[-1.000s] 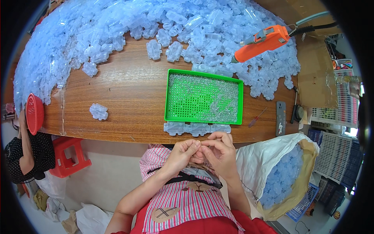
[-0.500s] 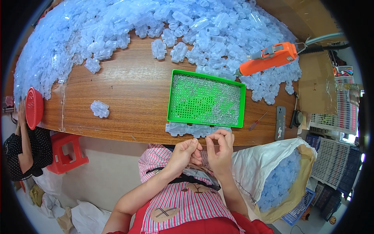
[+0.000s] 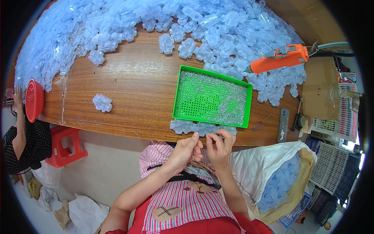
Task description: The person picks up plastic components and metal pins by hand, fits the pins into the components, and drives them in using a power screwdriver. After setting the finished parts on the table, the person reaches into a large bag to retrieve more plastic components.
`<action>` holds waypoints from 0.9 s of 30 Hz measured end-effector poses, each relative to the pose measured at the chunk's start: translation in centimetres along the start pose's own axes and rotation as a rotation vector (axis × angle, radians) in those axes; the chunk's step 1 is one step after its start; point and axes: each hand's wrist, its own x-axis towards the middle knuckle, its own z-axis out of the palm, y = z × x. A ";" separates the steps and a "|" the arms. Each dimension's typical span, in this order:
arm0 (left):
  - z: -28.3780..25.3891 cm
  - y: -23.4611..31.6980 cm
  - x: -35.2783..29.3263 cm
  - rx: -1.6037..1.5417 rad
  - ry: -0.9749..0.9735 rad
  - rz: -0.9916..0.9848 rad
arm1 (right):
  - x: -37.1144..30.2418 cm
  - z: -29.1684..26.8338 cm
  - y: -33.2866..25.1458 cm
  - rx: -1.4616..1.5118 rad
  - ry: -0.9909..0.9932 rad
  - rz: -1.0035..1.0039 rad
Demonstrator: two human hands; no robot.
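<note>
My left hand is at the table's front edge, its thumb pressed against curled fingers; anything inside is hidden. Close beside it, my right hand has thumb and fingertips drawn together in a pinch, and whatever they hold is too small to name. Just beyond my fingertips, a short row of clear plastic parts lies along the near side of a green perforated tray. Small silvery metal pieces, like screws, are spread in that tray, thickest toward its right side.
A big heap of clear plastic parts covers the far table. One loose part lies left. An orange electric screwdriver hangs at the right above a small screwdriver. A sack of parts stands right; another person's arm shows left.
The whole view has shifted slightly, moving the table things a little rightward. My left hand has edged up toward the plastic row; both hands keep their closed shape.
</note>
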 end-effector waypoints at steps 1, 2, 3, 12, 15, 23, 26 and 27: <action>0.0 0.0 0.0 -0.010 -0.007 -0.005 | 0.0 0.0 0.0 -0.014 0.006 -0.016; 0.0 0.1 0.0 -0.019 -0.014 -0.009 | 0.0 0.0 0.0 -0.028 0.013 -0.033; -0.1 0.2 -0.1 -0.019 -0.013 -0.009 | 0.0 0.0 0.0 -0.028 0.013 -0.033; -0.5 0.6 -1.2 -0.076 -0.101 0.012 | 0.1 -0.3 -0.7 0.083 0.041 0.144; 0.1 0.9 -1.6 -0.159 -0.147 0.059 | 0.8 -2.1 -2.1 0.245 0.067 0.262; 0.9 1.5 -1.4 -0.551 -0.470 0.014 | 2.9 -5.0 -5.1 0.138 -0.198 0.025; 1.2 1.6 -1.6 -0.523 -0.491 0.036 | 2.7 -4.8 -5.1 0.121 -0.243 -0.026; 1.4 1.6 -1.7 -0.490 -0.466 0.041 | 2.7 -4.8 -5.1 0.121 -0.242 -0.026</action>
